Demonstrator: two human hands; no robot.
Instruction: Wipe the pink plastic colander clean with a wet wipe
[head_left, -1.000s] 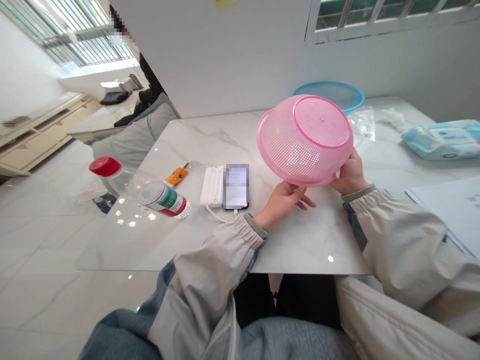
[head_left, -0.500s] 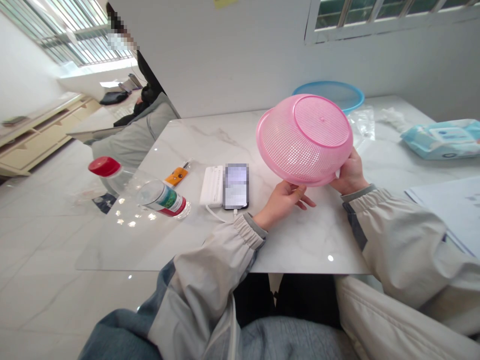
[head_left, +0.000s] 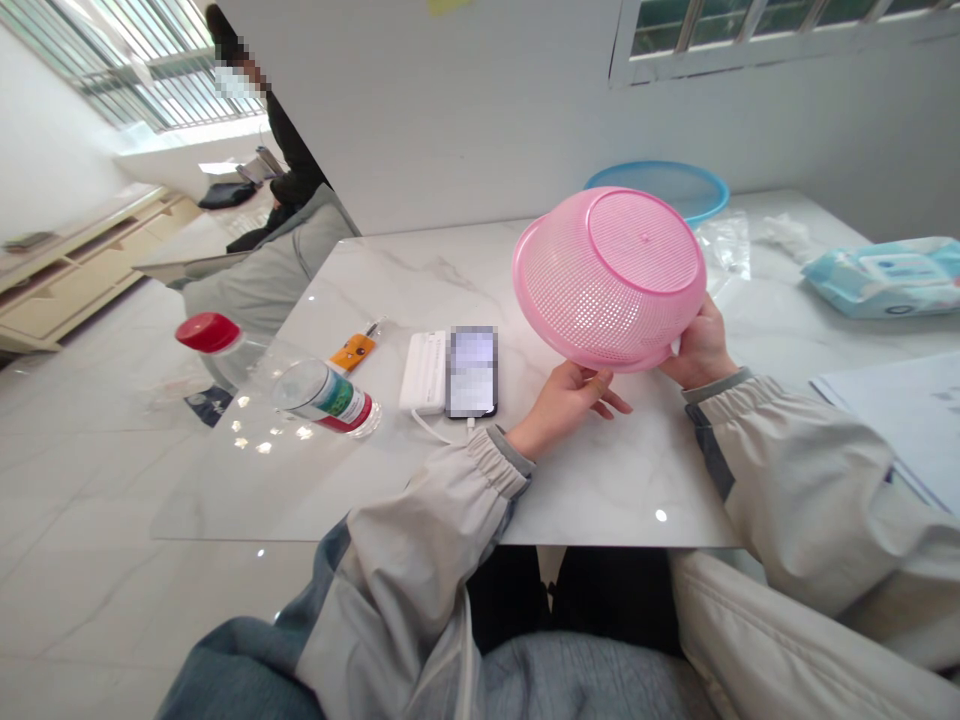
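A pink plastic colander [head_left: 615,275] is held up over the table, tilted so that its round mesh base faces up and towards me. My right hand [head_left: 701,345] is closed on the rim at the lower right, its fingers partly hidden behind the wall. At the near bottom edge, my left hand [head_left: 574,400] grips the rim, with some fingertips showing below it. Left of that hand lie a phone [head_left: 472,372], its screen lit, and a white power bank [head_left: 424,373], with a white cable at the phone's lower end.
A blue mesh basket [head_left: 709,195] and clear plastic bags [head_left: 727,245] lie behind the colander. Wipes [head_left: 885,278] and papers [head_left: 907,415] are at the right. A red-capped bottle [head_left: 337,400] and an orange object [head_left: 352,352] lie left. Another person [head_left: 296,150] sits beyond the table.
The colander and both my hands stay in place. Only the other person at the far left has shifted slightly.
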